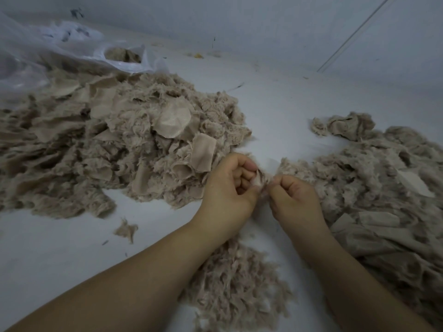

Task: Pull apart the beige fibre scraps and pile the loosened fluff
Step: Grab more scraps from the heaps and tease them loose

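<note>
Dim, cool bluish light, soft and even; no glare. Faint shadows under fibre heaps [124, 149] on pale surface [275, 111]. Wide-angle bending toward edges, corners darker. Far background soft; slight blur throughout.
</note>
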